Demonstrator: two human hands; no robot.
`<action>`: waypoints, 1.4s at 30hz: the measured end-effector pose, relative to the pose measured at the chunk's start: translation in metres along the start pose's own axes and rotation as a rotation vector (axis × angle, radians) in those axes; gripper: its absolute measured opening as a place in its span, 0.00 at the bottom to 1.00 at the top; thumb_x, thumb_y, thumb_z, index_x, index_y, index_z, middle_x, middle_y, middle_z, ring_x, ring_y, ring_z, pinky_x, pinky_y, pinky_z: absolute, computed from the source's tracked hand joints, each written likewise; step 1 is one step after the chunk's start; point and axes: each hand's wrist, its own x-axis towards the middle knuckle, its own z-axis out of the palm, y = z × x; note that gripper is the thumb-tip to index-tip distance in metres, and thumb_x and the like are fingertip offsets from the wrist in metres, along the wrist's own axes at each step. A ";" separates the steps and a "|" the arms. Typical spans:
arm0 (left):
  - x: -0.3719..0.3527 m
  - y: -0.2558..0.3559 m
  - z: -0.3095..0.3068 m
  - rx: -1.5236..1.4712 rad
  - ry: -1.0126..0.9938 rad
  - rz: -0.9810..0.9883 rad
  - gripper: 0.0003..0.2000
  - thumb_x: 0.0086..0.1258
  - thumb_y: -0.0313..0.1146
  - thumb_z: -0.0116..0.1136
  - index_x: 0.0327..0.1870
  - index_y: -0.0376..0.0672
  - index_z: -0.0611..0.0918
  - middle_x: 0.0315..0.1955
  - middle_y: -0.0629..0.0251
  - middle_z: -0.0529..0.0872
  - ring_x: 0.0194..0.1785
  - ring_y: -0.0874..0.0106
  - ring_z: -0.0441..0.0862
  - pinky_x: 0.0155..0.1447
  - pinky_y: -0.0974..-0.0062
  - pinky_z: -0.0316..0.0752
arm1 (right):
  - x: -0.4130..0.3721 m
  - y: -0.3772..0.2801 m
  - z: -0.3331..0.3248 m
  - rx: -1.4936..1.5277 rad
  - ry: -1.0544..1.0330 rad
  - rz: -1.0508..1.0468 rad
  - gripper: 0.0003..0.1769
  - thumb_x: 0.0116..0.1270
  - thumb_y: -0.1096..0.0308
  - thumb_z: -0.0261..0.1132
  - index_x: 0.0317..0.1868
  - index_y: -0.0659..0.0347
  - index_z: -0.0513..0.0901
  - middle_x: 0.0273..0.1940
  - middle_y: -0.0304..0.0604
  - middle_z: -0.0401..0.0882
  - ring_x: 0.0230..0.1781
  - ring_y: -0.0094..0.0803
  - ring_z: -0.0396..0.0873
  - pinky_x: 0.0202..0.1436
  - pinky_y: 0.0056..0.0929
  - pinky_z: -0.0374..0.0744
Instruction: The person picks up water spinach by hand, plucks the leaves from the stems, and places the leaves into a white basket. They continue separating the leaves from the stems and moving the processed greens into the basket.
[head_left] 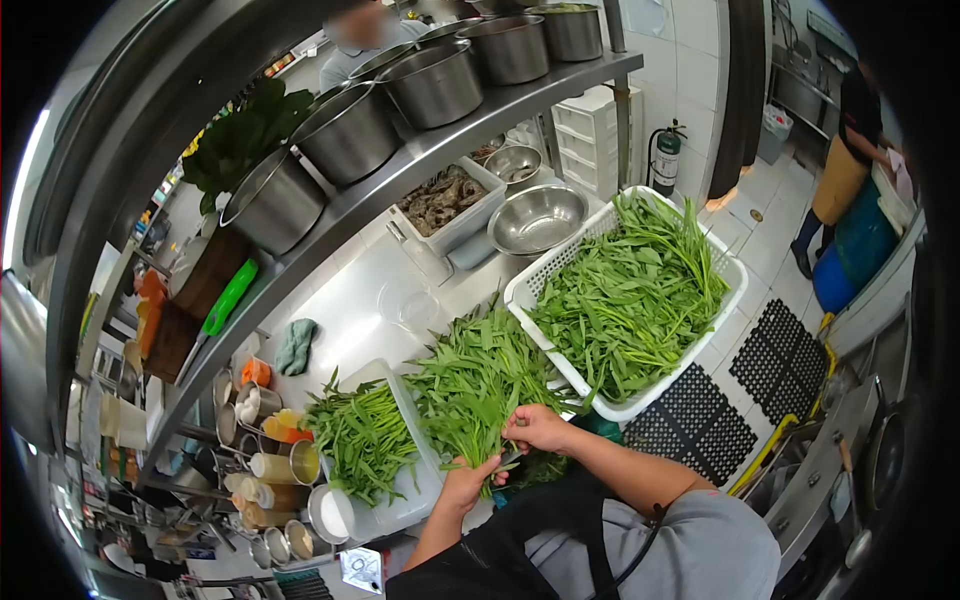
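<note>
My left hand (470,486) is closed around the stems of a bunch of long-leaved greens, which look like water spinach (462,440). Close to it, my right hand (536,428) has its fingers pinched together at the edge of the same bunch; what lies between the fingertips is too small to make out. A loose heap of the greens (490,360) covers the counter just beyond both hands. To the left, a translucent plastic tub (425,470) holds more greens with trimmed stems. On the right stands a white perforated basket (632,408) piled with leafy stalks.
Behind the heap are a steel bowl (540,222) and a grey bin of shrimp-like seafood (440,225). A steel shelf (400,160) with several pots overhangs the counter. A green cloth (296,346) lies left; a green-handled knife (230,298) is by the shelf. Two other people stand farther off.
</note>
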 end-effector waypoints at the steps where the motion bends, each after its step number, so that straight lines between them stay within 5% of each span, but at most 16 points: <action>1: -0.001 0.000 -0.002 0.015 -0.013 -0.046 0.09 0.67 0.28 0.62 0.43 0.34 0.79 0.32 0.60 0.84 0.30 0.71 0.83 0.31 0.74 0.78 | 0.000 0.000 -0.003 -0.049 -0.040 -0.001 0.09 0.66 0.67 0.66 0.35 0.63 0.76 0.21 0.35 0.75 0.19 0.21 0.72 0.24 0.22 0.73; 6: -0.004 0.022 -0.003 0.108 -0.007 -0.115 0.11 0.66 0.26 0.62 0.46 0.35 0.77 0.31 0.61 0.82 0.28 0.69 0.83 0.30 0.73 0.79 | -0.001 0.010 -0.015 -0.035 -0.038 -0.074 0.07 0.64 0.69 0.66 0.37 0.63 0.78 0.22 0.33 0.74 0.19 0.20 0.72 0.24 0.21 0.73; 13: -0.028 0.051 -0.015 -0.034 0.061 0.161 0.12 0.67 0.31 0.60 0.47 0.36 0.76 0.28 0.61 0.82 0.28 0.66 0.79 0.35 0.69 0.74 | -0.009 -0.002 -0.020 0.051 0.099 -0.046 0.10 0.65 0.65 0.66 0.36 0.64 0.77 0.21 0.34 0.74 0.17 0.20 0.71 0.22 0.21 0.73; 15: -0.031 0.048 -0.024 -0.424 -0.251 0.383 0.12 0.69 0.34 0.59 0.47 0.38 0.76 0.27 0.61 0.82 0.30 0.64 0.79 0.42 0.65 0.73 | -0.007 0.003 -0.020 0.059 0.106 -0.027 0.10 0.66 0.65 0.65 0.36 0.64 0.77 0.20 0.34 0.73 0.17 0.19 0.71 0.22 0.21 0.72; 20: -0.005 0.024 -0.016 -0.382 -0.146 0.159 0.08 0.72 0.34 0.52 0.46 0.42 0.75 0.40 0.59 0.80 0.42 0.62 0.79 0.48 0.65 0.74 | -0.016 -0.034 0.000 0.141 0.239 -0.171 0.10 0.68 0.65 0.63 0.41 0.65 0.79 0.22 0.33 0.74 0.18 0.18 0.70 0.22 0.19 0.72; 26: 0.006 0.009 -0.003 -0.480 -0.220 0.124 0.08 0.73 0.34 0.51 0.43 0.40 0.74 0.36 0.62 0.79 0.40 0.64 0.80 0.47 0.66 0.76 | -0.040 -0.082 0.028 0.009 0.325 -0.558 0.09 0.67 0.70 0.64 0.42 0.68 0.77 0.27 0.34 0.76 0.19 0.18 0.72 0.22 0.19 0.73; 29: 0.017 -0.001 0.002 -0.528 -0.144 0.072 0.12 0.75 0.41 0.49 0.35 0.42 0.74 0.28 0.66 0.75 0.35 0.67 0.78 0.42 0.68 0.75 | -0.025 -0.060 0.036 0.022 0.441 -0.441 0.11 0.66 0.71 0.65 0.45 0.67 0.75 0.28 0.34 0.75 0.20 0.18 0.72 0.21 0.19 0.73; 31: 0.021 -0.012 0.002 -0.521 -0.111 0.020 0.17 0.76 0.46 0.46 0.29 0.44 0.73 0.24 0.67 0.73 0.32 0.68 0.76 0.39 0.69 0.74 | -0.011 -0.024 0.031 0.098 0.342 -0.166 0.10 0.65 0.71 0.66 0.43 0.65 0.76 0.26 0.34 0.75 0.18 0.19 0.72 0.19 0.20 0.73; 34: 0.020 -0.013 0.006 -0.559 -0.133 0.061 0.21 0.75 0.53 0.44 0.26 0.46 0.70 0.24 0.66 0.73 0.30 0.68 0.75 0.37 0.71 0.72 | -0.020 -0.027 0.030 0.136 0.339 -0.204 0.07 0.66 0.71 0.65 0.40 0.64 0.77 0.27 0.36 0.77 0.19 0.20 0.73 0.20 0.19 0.73; 37: 0.012 -0.014 0.006 -0.616 -0.112 0.084 0.22 0.76 0.53 0.43 0.31 0.43 0.75 0.31 0.62 0.78 0.38 0.67 0.78 0.42 0.70 0.72 | -0.029 -0.058 0.034 0.117 0.536 -0.425 0.07 0.66 0.73 0.64 0.42 0.63 0.75 0.28 0.35 0.77 0.19 0.17 0.70 0.22 0.18 0.71; 39: 0.006 0.001 0.018 -0.515 -0.035 0.083 0.24 0.77 0.53 0.39 0.45 0.39 0.79 0.46 0.57 0.81 0.48 0.65 0.79 0.53 0.67 0.73 | -0.034 -0.056 0.041 -0.005 0.535 -0.450 0.07 0.67 0.73 0.63 0.43 0.64 0.75 0.28 0.36 0.78 0.21 0.18 0.72 0.23 0.18 0.73; 41: 0.009 -0.010 0.021 -0.541 -0.093 0.122 0.25 0.76 0.52 0.43 0.53 0.36 0.79 0.51 0.57 0.81 0.56 0.66 0.75 0.57 0.69 0.69 | -0.030 -0.017 0.052 -0.124 0.261 -0.357 0.07 0.65 0.73 0.64 0.42 0.64 0.76 0.27 0.41 0.80 0.22 0.24 0.77 0.25 0.23 0.76; 42: 0.012 -0.016 0.023 -0.465 -0.095 0.143 0.26 0.76 0.52 0.43 0.55 0.35 0.78 0.50 0.57 0.82 0.55 0.67 0.76 0.58 0.68 0.69 | -0.033 -0.011 0.048 -0.677 0.215 -0.417 0.09 0.62 0.71 0.65 0.41 0.63 0.77 0.29 0.49 0.81 0.27 0.39 0.82 0.30 0.32 0.79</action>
